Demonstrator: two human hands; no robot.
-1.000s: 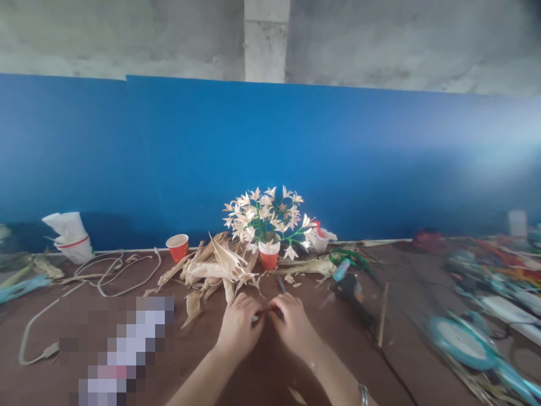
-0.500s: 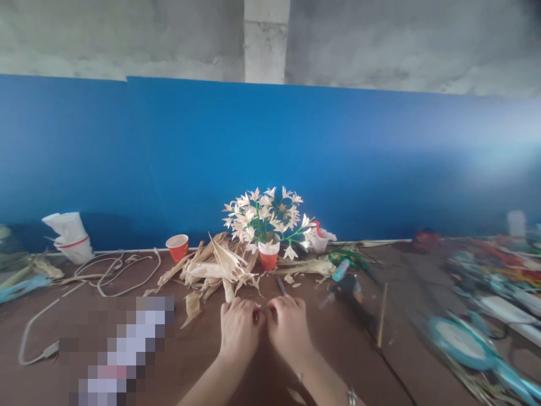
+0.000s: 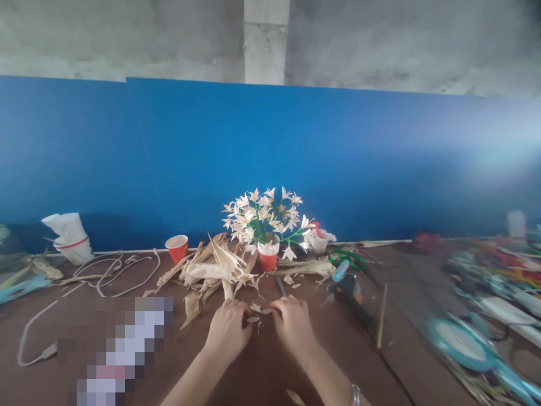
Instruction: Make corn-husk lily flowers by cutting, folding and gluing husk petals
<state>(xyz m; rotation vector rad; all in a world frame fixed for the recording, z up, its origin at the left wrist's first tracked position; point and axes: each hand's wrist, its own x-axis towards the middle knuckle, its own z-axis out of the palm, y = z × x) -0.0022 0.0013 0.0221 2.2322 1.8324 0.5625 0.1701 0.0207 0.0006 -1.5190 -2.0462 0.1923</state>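
Both my hands are low over the brown table, a short gap between them. The curled fingers of my left hand (image 3: 230,327) are closed; what they hold, if anything, is hidden. A small leaf-shaped husk piece (image 3: 252,320) lies against its fingertips. My right hand (image 3: 292,322) pinches the end of another pale husk piece (image 3: 266,310). Between the hands lies one more husk piece (image 3: 256,307). Just beyond the right hand's fingers is a thin metal tool (image 3: 280,286), partly covered. Behind stands a red and white paper cup (image 3: 268,260) holding cream flowers (image 3: 264,211) on green stems.
A heap of dried husks (image 3: 213,270) lies behind my left hand. Farther left are a red cup (image 3: 176,249), white cable (image 3: 110,270) and white container (image 3: 74,248). On the right are a dark glue gun (image 3: 349,290), a stick (image 3: 382,316) and blue ribbon roll (image 3: 460,344).
My hands have moved apart from being close together, the left one going left and slightly down. Small husk pieces now show between them.
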